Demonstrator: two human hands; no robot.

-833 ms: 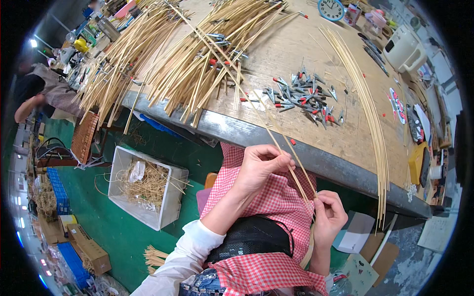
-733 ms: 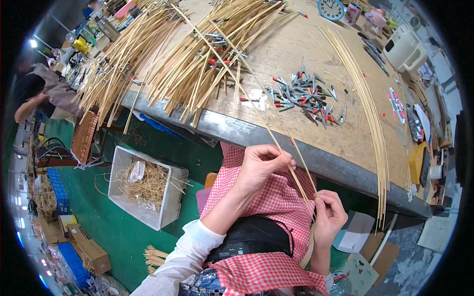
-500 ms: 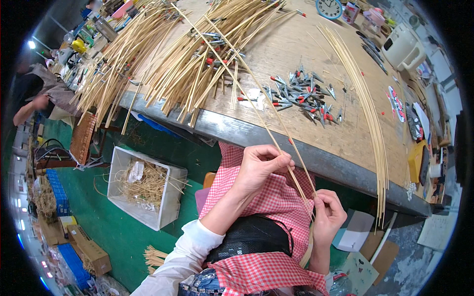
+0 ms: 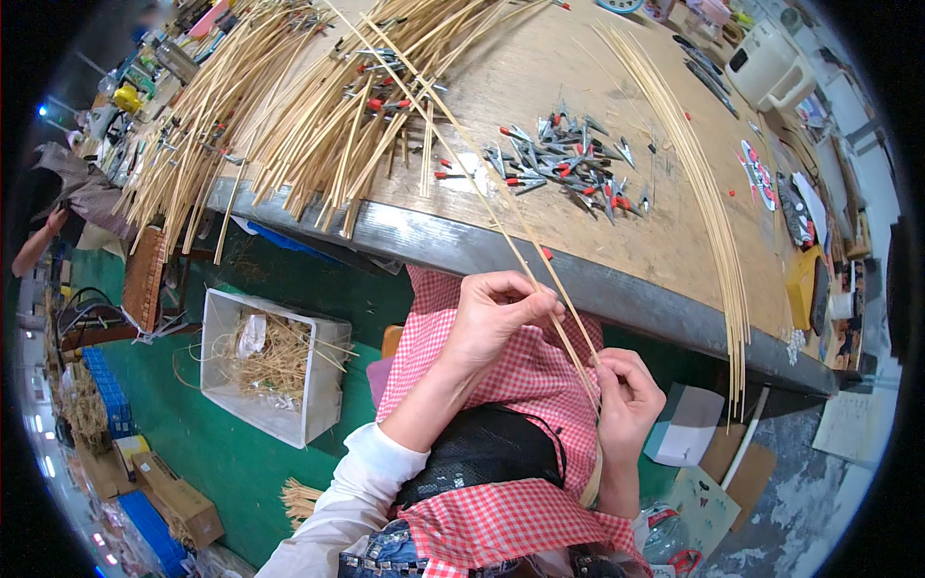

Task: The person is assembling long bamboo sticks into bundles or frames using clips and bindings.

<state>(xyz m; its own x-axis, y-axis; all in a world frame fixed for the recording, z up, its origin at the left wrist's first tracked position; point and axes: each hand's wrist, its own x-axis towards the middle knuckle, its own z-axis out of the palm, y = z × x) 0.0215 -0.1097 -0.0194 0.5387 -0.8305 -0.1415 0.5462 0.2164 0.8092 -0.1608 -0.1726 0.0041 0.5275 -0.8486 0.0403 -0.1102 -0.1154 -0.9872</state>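
Two long, thin, straw-coloured strips reach from the table to my hands, crossing each other over the tabletop. My left hand (image 4: 501,310) has thumb and fingers pinched on the left strip (image 4: 494,220), just in front of the table edge. Lower and to the right, my right hand (image 4: 628,397) is closed in a pinch on the right strip (image 4: 526,224). Below the hands the strips come together and hang past my right wrist, over the red checked apron (image 4: 462,520). Several black spring clips (image 4: 578,159) with red tips lie heaped on the table beyond my hands.
Big bundles of strips (image 4: 318,144) cover the table's left side; a thinner bundle (image 4: 718,231) overhangs its edge at right. A white kettle (image 4: 768,67) stands far right. On the green floor sits a white bin (image 4: 323,385) of scraps. A person's arm (image 4: 39,241) shows far left.
The whole scene has shifted up and slightly left in the picture, cutting off most of the blue clock. Both my hands keep their pinches, almost unchanged in relation to each other.
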